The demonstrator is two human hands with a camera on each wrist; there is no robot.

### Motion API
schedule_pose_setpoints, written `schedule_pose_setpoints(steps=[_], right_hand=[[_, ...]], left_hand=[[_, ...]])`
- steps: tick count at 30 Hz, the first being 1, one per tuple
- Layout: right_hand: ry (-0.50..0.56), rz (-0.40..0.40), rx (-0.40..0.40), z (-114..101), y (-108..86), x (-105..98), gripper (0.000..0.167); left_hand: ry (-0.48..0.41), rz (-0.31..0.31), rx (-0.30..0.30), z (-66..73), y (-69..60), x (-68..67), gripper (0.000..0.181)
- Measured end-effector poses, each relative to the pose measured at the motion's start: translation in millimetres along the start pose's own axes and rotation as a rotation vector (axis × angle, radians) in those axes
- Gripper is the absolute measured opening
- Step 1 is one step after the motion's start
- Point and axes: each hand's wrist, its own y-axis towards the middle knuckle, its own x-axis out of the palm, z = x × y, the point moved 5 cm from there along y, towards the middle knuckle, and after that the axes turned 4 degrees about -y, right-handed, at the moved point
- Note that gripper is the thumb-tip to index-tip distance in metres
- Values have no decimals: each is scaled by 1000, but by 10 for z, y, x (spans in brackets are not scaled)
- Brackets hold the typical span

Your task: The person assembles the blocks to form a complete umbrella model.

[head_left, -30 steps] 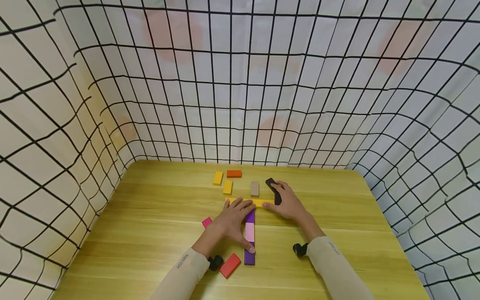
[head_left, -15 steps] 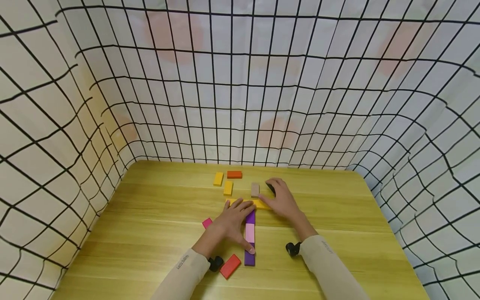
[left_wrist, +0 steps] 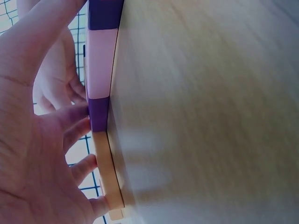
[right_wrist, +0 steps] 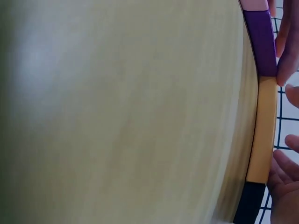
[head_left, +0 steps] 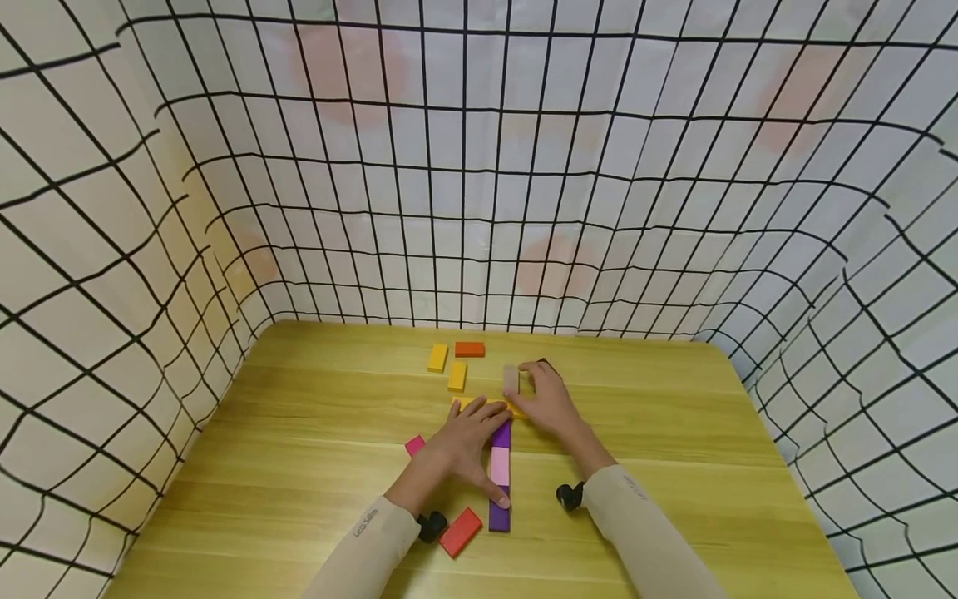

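Observation:
My left hand spreads over a line of blocks, thumb on the near dark purple block and fingertips along a crosswise yellow strip. A pale pink block lies between the purple ones. My right hand is beside a small beige-grey block, its thumb and fingertips apart near the block's right side; any firm contact is unclear. Behind that hand, the black pieces are mostly hidden in the head view. A black block adjoins the yellow strip's end in the right wrist view.
Two loose yellow blocks and an orange-red block lie toward the back. A red block and a partly covered magenta block lie around the left forearm. Black wire mesh encloses the wooden table behind and at the sides.
My right hand has left the black pieces and moved left to the beige-grey block. My left hand stays in place on the blocks.

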Motion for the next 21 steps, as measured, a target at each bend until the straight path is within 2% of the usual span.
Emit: schedule_pose_setpoints(steps=[7, 15, 21], right_hand=[[-47, -25, 32, 6, 75, 66, 61], [-30, -26, 26, -53, 115, 48, 44], [-46, -13, 29, -53, 144, 66, 44]], left_hand=[[-3, 5, 6, -10, -3, 4, 140], [-2, 3, 4, -28, 4, 31, 139], [1, 4, 3, -35, 4, 33, 139]])
